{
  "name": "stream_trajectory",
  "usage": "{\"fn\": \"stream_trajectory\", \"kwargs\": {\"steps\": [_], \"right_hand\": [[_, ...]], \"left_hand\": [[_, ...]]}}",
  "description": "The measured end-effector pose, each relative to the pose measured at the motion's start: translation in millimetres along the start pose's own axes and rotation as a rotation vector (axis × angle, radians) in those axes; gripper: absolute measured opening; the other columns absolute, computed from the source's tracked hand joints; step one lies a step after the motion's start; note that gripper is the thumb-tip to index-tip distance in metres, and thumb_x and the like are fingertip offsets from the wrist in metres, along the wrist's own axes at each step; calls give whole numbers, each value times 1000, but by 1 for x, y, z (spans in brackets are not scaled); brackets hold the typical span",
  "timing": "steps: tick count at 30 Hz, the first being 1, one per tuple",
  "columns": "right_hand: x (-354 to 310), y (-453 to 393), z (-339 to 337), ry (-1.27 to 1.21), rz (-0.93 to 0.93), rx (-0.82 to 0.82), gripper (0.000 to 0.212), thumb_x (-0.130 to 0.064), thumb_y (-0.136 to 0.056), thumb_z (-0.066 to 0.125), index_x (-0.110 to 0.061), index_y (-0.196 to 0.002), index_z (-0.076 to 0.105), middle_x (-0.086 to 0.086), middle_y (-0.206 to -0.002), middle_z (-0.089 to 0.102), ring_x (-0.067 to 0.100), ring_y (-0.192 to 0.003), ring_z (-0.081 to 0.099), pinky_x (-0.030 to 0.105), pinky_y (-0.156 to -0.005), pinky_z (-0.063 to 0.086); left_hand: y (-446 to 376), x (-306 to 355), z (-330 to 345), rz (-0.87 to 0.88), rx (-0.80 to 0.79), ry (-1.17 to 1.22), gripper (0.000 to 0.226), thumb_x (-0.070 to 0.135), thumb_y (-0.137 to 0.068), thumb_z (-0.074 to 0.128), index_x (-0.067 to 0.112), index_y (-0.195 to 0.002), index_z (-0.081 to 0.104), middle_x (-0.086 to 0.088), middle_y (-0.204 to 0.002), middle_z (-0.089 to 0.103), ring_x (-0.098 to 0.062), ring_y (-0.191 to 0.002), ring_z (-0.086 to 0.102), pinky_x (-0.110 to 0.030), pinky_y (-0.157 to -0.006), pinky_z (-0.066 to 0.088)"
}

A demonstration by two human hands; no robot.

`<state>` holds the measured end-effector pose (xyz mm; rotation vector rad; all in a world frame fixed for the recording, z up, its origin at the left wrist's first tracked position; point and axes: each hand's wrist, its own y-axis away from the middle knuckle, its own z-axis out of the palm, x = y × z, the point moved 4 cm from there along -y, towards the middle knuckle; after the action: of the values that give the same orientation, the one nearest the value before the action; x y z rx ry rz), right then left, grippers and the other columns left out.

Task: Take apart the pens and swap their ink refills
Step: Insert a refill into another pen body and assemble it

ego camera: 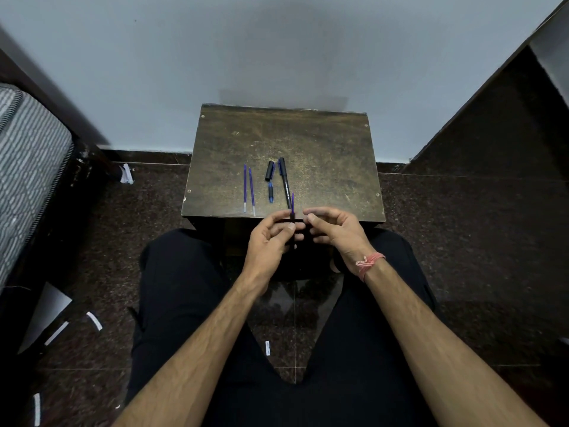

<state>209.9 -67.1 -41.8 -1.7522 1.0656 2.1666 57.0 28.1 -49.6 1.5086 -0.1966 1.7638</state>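
Refill (pixel 292 201) stands half out of the dark barrel (pixel 291 221) my left hand (pixel 271 238) pinches at the bench's (pixel 332 155) near edge; right hand (pixel 331 228) loosely curled, holding nothing. Two loose refills (pixel 248 188), cap (pixel 270 171), grip piece (pixel 270 192) and capped pen (pixel 284 181) lie beyond. Disassembly mostly done; swapping remains, I judge.

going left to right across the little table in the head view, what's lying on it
Left to right on the wooden table: first blue refill → second blue refill → black cap, with the short blue-tipped pen piece just below it → capped black pen.
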Motion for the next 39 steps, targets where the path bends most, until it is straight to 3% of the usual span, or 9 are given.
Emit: {"fn": "stream_trajectory", "kwargs": {"steps": [6,12,15,20,25,28,34,36,39], "right_hand": [[1,-1,5,176,-34,6,12,-16,-101,75,-22,-107,83,1,-96,81,11,-82,68,25,-72,57],[-21,3,30,678,-410,159,16,-20,-98,74,-28,-108,84,-14,-97,78,5,-71,65,23,-75,53],[-44,-5,54,927,-552,146,23,-21,-100,67,-27,-118,81,-12,-102,71,11,-86,65,33,-83,55],[-70,-33,86,1284,-564,48,33,-32,-104,59,-30,-136,68,0,-130,63,26,-119,65,44,-91,59],[-73,-46,104,1511,-543,88,24,-39,-105,60,-25,-122,71,3,-125,69,28,-121,62,44,-87,58],[-68,-42,108,1570,-550,115,14,-30,-104,64,-21,-112,71,5,-121,71,29,-117,64,43,-81,57],[-61,-26,101,1514,-602,101,14,-18,-95,62,-24,-100,74,4,-100,72,34,-96,71,37,-66,45],[-58,-18,85,1293,-617,111,17,-20,-93,65,-27,-107,73,-2,-99,74,27,-94,70,36,-71,50],[-40,-2,46,702,-481,131,36,-14,-98,68,-26,-132,68,-8,-100,69,8,-78,62,29,-76,56]], "left_hand": [[-3,2,-13,42,147,81,34,1,-113,57,19,-141,64,-5,-110,87,-17,-99,82,-35,-88,66],[-3,6,-24,76,265,89,33,4,-114,57,21,-143,61,-5,-113,86,-17,-97,82,-41,-88,68],[0,9,-29,89,319,79,31,6,-114,56,23,-139,63,-3,-110,87,-12,-88,81,-31,-77,68],[2,10,-33,91,405,33,30,6,-111,53,20,-134,67,-7,-104,82,-10,-71,71,-26,-64,57],[3,11,-38,89,441,-18,33,6,-108,53,24,-126,73,-2,-97,81,-8,-62,59,-22,-54,46],[3,12,-39,88,453,-25,34,6,-108,51,25,-121,76,-3,-95,79,-10,-58,51,-24,-53,41],[4,12,-39,88,447,3,34,4,-109,49,21,-123,75,-7,-95,76,-11,-58,46,-26,-54,38],[4,12,-37,96,419,-13,33,3,-110,49,19,-127,73,-4,-94,77,-8,-59,51,-22,-52,40],[2,9,-27,93,285,-70,33,-3,-111,50,17,-128,69,-7,-100,77,-9,-67,60,-23,-60,48]]}}
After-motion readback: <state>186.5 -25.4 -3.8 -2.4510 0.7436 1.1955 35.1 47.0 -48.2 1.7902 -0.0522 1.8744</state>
